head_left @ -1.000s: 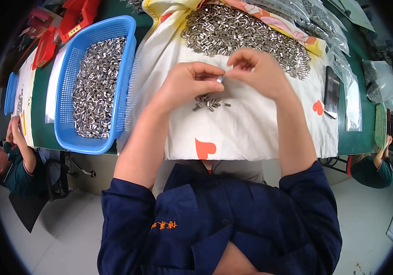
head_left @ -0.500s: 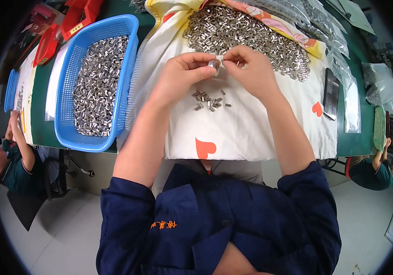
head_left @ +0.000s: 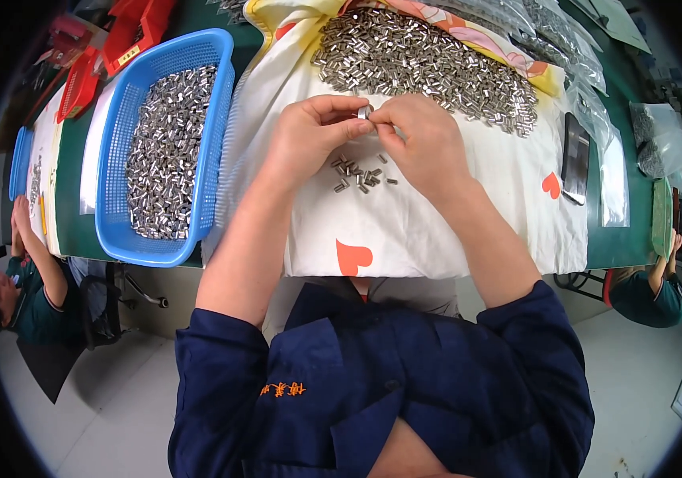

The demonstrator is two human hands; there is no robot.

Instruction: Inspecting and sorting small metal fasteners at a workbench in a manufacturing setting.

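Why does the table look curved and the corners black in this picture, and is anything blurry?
Head view: the wide lens bends the green table edge and leaves a black rim at the corners. The light is even and soft, with only small glints on the metal pieces in the blue basket. The left hand and right hand are sharp; people near the rim look stretched.

Bare white cloth (head_left: pixel 436 231) lies open below the small metal pieces (head_left: pixel 361 174); heaped cylinders (head_left: pixel 428 60) block beyond, blue basket (head_left: pixel 114 199) flanks left.

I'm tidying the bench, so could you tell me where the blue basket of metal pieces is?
In the head view, the blue basket sits on the person's left, beside the white cloth and left of the left hand.
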